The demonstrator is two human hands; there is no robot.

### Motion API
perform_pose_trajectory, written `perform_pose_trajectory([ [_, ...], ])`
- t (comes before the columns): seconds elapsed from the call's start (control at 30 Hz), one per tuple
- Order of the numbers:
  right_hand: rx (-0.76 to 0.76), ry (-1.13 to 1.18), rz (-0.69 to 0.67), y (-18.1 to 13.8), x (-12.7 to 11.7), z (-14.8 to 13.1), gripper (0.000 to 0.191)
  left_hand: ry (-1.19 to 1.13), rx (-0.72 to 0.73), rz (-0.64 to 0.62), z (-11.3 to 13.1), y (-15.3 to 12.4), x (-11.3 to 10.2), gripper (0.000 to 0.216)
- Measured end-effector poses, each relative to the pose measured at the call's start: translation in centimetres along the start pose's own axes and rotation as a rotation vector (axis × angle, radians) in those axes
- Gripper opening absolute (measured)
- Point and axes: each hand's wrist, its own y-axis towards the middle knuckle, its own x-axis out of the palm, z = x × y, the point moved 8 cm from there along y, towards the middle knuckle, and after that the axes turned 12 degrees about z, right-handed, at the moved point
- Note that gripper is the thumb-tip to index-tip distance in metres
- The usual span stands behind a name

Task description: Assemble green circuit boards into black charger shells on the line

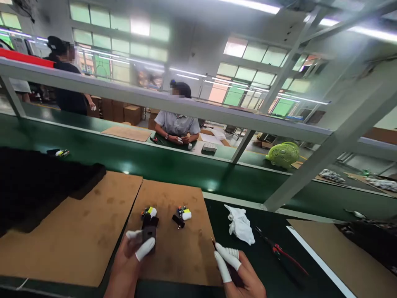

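My left hand, with white finger cots, grips a small black part over a brown cardboard sheet. My right hand, also in finger cots, pinches a thin dark tool whose tip points up and left. Just beyond the left hand lies a small assembly with a yellow-white piece. Beside it sits a second small assembly with a white piece and a short black cylinder.
A crumpled white cloth and red-handled pliers lie to the right on the green bench. A second cardboard sheet and black material lie left. Beyond the green conveyor, a seated person works; a green fan stands right.
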Motion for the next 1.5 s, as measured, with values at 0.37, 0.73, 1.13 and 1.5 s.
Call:
perform_pose_trajectory([
  [0.37,-0.075,0.352,-0.326,0.8,6.6,-14.2,0.026,0.054,0.032,0.067,6.5,-2.7,-1.0,0.069],
  [0.73,0.025,0.42,-0.336,1.2,7.0,-14.6,0.033,0.069,0.166,0.103,7.1,-2.8,-1.3,0.062],
  [1.13,0.055,0.381,-0.323,1.1,7.5,-15.2,0.026,0.176,0.354,0.102,7.6,-3.5,-1.1,0.056],
  [1.5,0.015,0.35,-0.31,-0.2,8.1,-15.7,0.024,0.282,0.577,0.205,8.5,-4.2,-1.6,0.05],
])
